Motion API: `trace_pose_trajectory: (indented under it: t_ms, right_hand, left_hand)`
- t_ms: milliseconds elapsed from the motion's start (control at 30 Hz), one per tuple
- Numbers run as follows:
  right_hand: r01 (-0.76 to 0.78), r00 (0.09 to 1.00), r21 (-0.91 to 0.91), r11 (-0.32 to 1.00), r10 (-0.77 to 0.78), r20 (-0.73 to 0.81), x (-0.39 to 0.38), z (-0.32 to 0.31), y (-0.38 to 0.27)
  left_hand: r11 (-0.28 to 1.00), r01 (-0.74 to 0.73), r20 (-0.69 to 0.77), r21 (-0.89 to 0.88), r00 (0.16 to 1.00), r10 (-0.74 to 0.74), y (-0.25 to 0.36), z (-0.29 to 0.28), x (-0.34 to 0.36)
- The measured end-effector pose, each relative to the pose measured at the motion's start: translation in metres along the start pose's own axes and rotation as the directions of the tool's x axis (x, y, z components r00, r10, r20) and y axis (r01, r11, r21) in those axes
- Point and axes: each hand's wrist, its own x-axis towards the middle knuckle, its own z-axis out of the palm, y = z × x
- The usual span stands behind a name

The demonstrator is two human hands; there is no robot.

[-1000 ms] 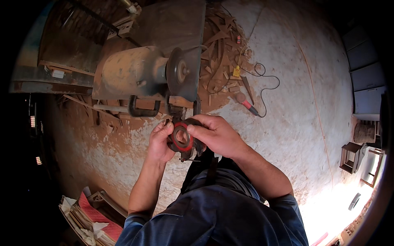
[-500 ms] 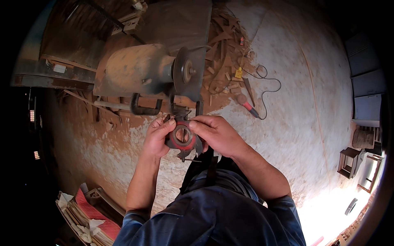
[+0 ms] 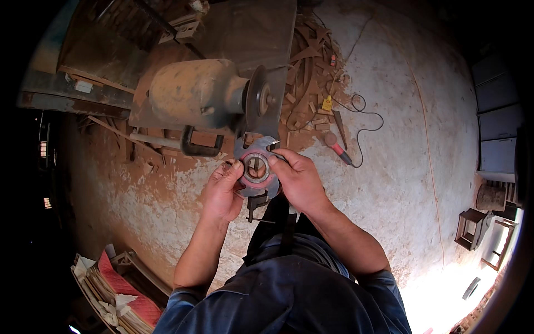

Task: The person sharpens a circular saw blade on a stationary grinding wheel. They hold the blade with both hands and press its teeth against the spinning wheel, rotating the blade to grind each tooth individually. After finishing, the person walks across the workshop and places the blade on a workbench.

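Note:
Both my hands hold a round cutter head (image 3: 257, 146) with a central bore, a worn red hub and grey blades around its rim. My left hand (image 3: 222, 195) closes on its left side, thumb on top by the bore. From the right, my right hand (image 3: 300, 178) grips it the same way; its fingers underneath are mostly hidden. Just beyond the cutter head is a grinding wheel (image 3: 258, 97) on the shaft of a dusty yellowish motor (image 3: 192, 92), apart from it. Below the cutter head a dark screw clamp (image 3: 256, 206) with a crossbar shows; whether they touch I cannot tell.
A black C-shaped bracket (image 3: 200, 149) juts from the bench (image 3: 245, 33) edge. Wood offcuts (image 3: 311, 55) lie heaped on the floor beyond. A corded red-and-black power tool (image 3: 338, 148) lies to the right. A bin of boards and red cloth (image 3: 125, 286) stands lower left.
My hands have moved the cutter head slightly up and right, nearer the grinding wheel. It has turned, showing its grey blades more flatly. The view has shifted slightly.

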Motion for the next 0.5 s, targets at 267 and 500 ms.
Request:
trace_pose_trajectory:
  t_ms: [267, 500]
  right_hand:
    - [-0.054, 0.998, 0.105, 0.993, 0.057, -0.025, 0.002, 0.001, 0.002]
    - [-0.036, 0.998, 0.046, 0.998, 0.038, -0.053, 0.004, -0.002, -0.002]
  left_hand:
    - [0.999, -0.038, -0.038, -0.017, 0.999, 0.038, -0.004, -0.001, 0.005]
    - [0.999, -0.037, -0.083, -0.039, 0.996, 0.033, -0.003, 0.011, 0.007]
